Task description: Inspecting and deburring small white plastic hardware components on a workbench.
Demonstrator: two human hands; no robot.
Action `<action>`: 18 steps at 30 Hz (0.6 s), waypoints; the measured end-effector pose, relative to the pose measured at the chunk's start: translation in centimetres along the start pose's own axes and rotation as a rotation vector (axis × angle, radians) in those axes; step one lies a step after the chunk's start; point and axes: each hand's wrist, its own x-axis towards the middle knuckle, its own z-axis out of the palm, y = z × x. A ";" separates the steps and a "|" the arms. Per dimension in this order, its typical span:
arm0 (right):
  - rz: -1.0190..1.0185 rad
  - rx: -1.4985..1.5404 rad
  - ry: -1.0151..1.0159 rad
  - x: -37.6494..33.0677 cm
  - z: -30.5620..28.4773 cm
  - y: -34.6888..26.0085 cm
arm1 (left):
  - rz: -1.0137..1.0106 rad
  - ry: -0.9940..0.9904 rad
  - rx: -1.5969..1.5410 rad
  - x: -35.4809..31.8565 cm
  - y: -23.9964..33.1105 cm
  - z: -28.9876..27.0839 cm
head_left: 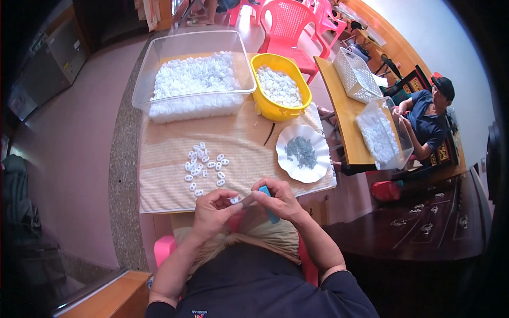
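Note:
Close to my body at the table's front edge, my left hand [211, 213] pinches a small white oval plastic piece [234, 200] between thumb and finger. My right hand [282, 200] is closed around a blue-handled knife [272, 213], whose flat grey blade points left at the piece. Whether the blade touches it is too small to tell. Beyond my left hand, several loose white oval pieces [205, 158] with two dark holes lie on the striped cloth. A scalloped white plate [286, 170] holding small grey-clear bits [301, 152] sits beyond my right hand.
A clear bin [139, 98] of white pieces and a yellow basin [289, 112] of similar pieces stand at the back of the cloth-covered table [159, 183]. A thin black strip [269, 134] lies near the plate. At right, a person [428, 119] works beside another bin [405, 151].

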 end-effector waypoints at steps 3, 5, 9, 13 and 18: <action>-0.058 -0.071 -0.016 -0.4 -0.1 -0.4 | -0.038 -0.008 -0.016 -0.2 0.0 0.0; -0.094 -0.129 -0.036 -0.2 -0.3 -0.2 | -0.051 -0.019 0.016 -0.3 -0.3 -0.2; -0.081 -0.232 0.078 -0.4 -0.7 0.2 | -0.009 0.063 -0.029 -0.3 -0.6 -0.1; -0.248 -0.364 0.372 0.2 -0.8 -0.2 | -0.022 0.173 -0.070 0.6 -0.9 -0.7; -0.324 -0.634 0.372 0.7 -0.7 -0.3 | -0.060 0.240 -0.238 1.3 -1.1 -1.0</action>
